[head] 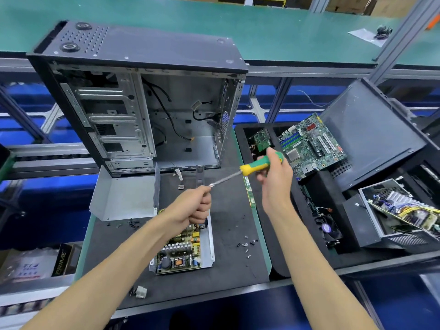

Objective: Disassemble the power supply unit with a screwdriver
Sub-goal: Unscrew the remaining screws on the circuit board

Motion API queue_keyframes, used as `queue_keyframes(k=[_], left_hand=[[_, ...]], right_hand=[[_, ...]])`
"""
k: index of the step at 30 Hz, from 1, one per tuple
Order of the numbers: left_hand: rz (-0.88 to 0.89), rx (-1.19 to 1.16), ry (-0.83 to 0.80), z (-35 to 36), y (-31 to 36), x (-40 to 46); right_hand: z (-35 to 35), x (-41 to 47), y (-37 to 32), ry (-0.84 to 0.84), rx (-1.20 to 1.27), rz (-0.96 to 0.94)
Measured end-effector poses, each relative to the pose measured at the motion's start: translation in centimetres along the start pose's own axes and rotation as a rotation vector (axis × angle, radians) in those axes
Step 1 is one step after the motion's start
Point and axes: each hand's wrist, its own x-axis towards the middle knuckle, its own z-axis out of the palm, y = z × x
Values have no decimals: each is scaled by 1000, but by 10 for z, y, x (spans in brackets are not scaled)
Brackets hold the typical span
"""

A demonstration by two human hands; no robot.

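Head view is showing the right hand (pixel 273 177) gripping the screwdriver (pixel 247 171) by its handle, shaft slanting down-left to the left hand (pixel 195 206), which is pinching its tip; the power supply unit (pixel 183 253) is lying open directly below the left hand, loose screws (pixel 247 246) sitting just beside it

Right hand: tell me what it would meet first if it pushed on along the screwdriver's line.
The right hand points the screwdriver down-left; its tip already sits at the left hand, which it would likely meet first, though depth is unclear.
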Motion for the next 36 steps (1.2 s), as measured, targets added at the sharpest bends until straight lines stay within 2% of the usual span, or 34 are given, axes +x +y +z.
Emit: queue_keyframes(k=[2,9,12,18,24,30,36], left_hand=[[-57,102,-63,24,-3,3],[22,961,-114,76,-36,41],[45,1180,-120,80,-50,53],[209,1543,-122,82,-70,68],[176,1589,-207,85,-79,76],[202,1505,-199,81,-81,75],[210,1522,-181,80,-71,62]], right_hand=[[-13,8,-2,58,19,79],[-46,6,12,48,-101,161],[-59,2,15,38,-84,173],[-85,0,23,50,-135,224],[-95,0,32,61,-137,223],[-93,-2,35,67,-111,228],[-74,-13,43,-1,149,432]])
